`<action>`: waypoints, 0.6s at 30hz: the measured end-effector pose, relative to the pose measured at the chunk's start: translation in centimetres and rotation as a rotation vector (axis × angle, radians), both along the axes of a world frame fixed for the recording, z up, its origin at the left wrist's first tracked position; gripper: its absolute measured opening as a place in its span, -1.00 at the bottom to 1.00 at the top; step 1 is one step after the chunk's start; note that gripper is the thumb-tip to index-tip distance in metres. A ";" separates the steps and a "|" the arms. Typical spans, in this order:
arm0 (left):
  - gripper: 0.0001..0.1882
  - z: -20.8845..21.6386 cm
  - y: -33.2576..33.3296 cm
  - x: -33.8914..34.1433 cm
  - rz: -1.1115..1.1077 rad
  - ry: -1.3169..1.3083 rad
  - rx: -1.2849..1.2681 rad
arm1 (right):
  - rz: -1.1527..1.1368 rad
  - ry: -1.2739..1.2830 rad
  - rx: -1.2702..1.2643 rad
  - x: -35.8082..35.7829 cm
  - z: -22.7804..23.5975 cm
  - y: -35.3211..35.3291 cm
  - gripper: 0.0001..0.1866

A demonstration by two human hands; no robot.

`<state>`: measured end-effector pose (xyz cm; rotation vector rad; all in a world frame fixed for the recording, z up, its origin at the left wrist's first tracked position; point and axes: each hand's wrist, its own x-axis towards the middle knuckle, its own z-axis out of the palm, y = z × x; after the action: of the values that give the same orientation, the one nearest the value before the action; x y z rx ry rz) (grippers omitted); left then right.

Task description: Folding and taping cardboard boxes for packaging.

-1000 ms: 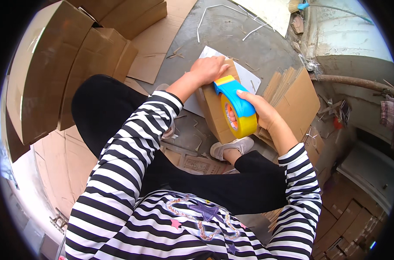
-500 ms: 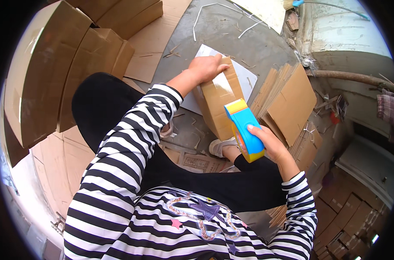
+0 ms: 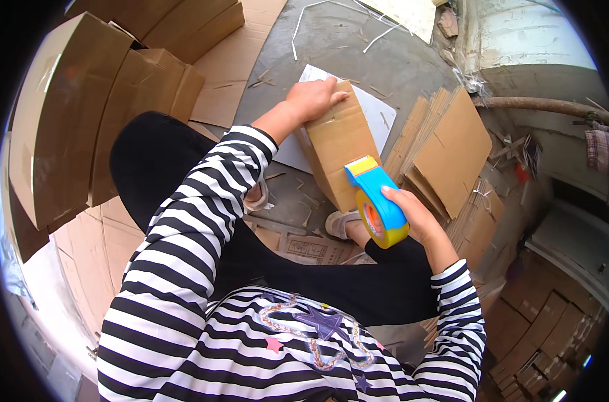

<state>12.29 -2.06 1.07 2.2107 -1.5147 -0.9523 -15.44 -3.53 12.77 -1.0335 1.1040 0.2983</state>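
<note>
A brown cardboard box (image 3: 344, 134) stands in front of me, partly on a white board (image 3: 377, 114) on the grey floor. Its far top end is gripped by my left hand (image 3: 311, 99), with the thumb over the top face and the other fingers largely hidden. My right hand (image 3: 417, 213) is closed around a blue and yellow tape dispenser (image 3: 378, 201), which carries a roll of tape. The dispenser's yellow front end is at the near edge of the box's top; whether it touches, I cannot tell.
Flat cardboard sheets (image 3: 452, 151) lean in a stack to the right, a tied bundle (image 3: 480, 208) nearer me. Large brown boxes (image 3: 70, 120) are piled at left. White strips (image 3: 338, 5) and scraps lie on the floor. A wooden pole (image 3: 545, 107) runs along the far right.
The shiny glare on the box's top face is gone. My left hand and the far end of the box have shifted slightly left. The dispenser has tilted, showing more of its tape roll.
</note>
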 end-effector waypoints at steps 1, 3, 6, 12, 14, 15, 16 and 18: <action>-0.47 -0.7 -0.1 -0.6 -0.008 0.002 -0.004 | 0.036 0.015 0.056 0.6 0.1 -0.4 -0.52; -0.44 -2.6 0.8 -1.2 0.080 -0.690 -0.518 | 0.058 0.053 0.177 1.7 0.0 -0.5 -0.52; -0.39 -2.6 0.6 -5.8 -0.213 -0.572 -0.546 | 0.009 0.093 0.148 1.2 -0.4 -0.5 -0.52; -0.34 -2.7 1.3 -7.9 -0.373 -0.396 -0.556 | 0.042 0.135 0.230 1.9 -0.4 -1.9 -0.51; -0.32 -2.6 1.4 -8.2 -0.393 -0.399 -0.547 | 0.013 0.089 0.212 1.0 -1.5 -1.7 -0.50; -0.31 -2.5 1.3 -8.3 -0.387 -0.404 -0.545 | 0.029 0.120 0.217 0.7 -2.0 -1.9 -0.49; -0.31 -2.4 1.3 -8.5 -0.424 -0.400 -0.546 | 0.047 0.150 0.224 0.3 -2.4 -1.9 -0.48; -0.30 -2.2 1.5 -8.5 -0.407 -0.401 -0.529 | 0.034 0.121 0.186 0.0 -2.9 -1.8 -0.45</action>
<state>3.78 -0.60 -1.14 1.8025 -2.1467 -0.1411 -15.42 -5.29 9.82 -0.8778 1.1449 0.4869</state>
